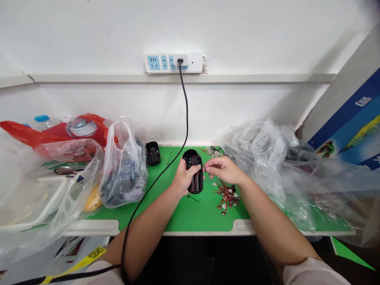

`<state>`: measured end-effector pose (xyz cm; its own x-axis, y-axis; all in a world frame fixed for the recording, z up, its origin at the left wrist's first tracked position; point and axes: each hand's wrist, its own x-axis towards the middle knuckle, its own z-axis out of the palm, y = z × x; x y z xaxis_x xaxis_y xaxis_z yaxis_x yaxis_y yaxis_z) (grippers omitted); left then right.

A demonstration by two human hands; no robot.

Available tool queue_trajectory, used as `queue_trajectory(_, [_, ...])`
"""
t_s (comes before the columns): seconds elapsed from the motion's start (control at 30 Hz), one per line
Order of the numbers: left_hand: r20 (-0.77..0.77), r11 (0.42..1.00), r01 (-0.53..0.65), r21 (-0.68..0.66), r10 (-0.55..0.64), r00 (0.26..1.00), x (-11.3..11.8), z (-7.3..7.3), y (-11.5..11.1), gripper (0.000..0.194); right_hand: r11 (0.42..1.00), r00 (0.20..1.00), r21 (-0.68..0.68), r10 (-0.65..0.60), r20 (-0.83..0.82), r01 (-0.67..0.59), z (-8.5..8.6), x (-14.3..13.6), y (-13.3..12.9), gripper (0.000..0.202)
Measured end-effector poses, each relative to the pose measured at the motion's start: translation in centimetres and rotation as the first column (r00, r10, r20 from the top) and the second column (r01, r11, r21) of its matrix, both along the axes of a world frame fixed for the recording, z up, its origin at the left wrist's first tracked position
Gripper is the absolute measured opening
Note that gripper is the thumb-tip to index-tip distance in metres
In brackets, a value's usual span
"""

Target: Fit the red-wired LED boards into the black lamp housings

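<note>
Clamping black shell (199,182) in left hand (183,177), hollow side up, thumb hooked over the inside next to a small white piece (200,166). Located mid-bench (204,215), just right of the power cable (185,103); can't tell whether resting on the surface or lifted slightly. Bringing thumb and fingertips of right hand (224,168) close together at the shell's right rim. Can't tell if pinching anything there, too small to see.

To do this fitting-type handwork well, judging from the view: brace both wrists low for steady fingertips. Press with the left thumb on solid plastic, not on the red wire (195,185) running down the hollow, to avoid straining its ends. Tuck slack inside the rim, away from edges likely to nick it. Go light with the right hand, short nudges, no yanking. Tilt the shell a bit for a clear look past the thumb. Watch the thin dark wire (194,198) just below the shell, easy to snag. Lift clear of the red-wired bundle (227,196) near the right wrist. Leave second black shell (153,153) alone, well apart at back left.
</note>
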<state>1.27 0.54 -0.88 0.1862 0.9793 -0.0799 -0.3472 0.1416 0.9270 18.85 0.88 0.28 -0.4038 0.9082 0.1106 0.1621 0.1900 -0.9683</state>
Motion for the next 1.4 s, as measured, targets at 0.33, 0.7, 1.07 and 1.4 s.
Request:
queue_trajectory(0.33, [0.079,1.000,0.010,-0.018,-0.008,0.997,-0.4,0.5,-0.1,0.047,0.993,0.925,-0.118,-0.058,-0.376,0.015,-2.1,-1.6,0.6,0.023])
queue_trajectory(0.7, [0.063,0.997,-0.061,0.040,0.059,0.996,-0.1,0.4,0.0,0.046,0.960,0.813,-0.278,-0.171,-0.557,0.011,-1.4,-2.4,0.3,0.026])
queue_trajectory(1.07, [0.051,0.998,-0.047,0.044,0.044,0.998,0.0,0.3,-0.1,0.053,0.953,0.810,-0.302,-0.175,-0.559,-0.003,-1.7,-2.4,0.4,0.024])
queue_trajectory(1.4, [0.018,0.996,-0.042,0.075,0.041,0.999,0.0,0.2,0.0,0.060,0.944,0.817,-0.329,-0.200,-0.541,0.014,-1.6,-2.4,0.3,0.024])
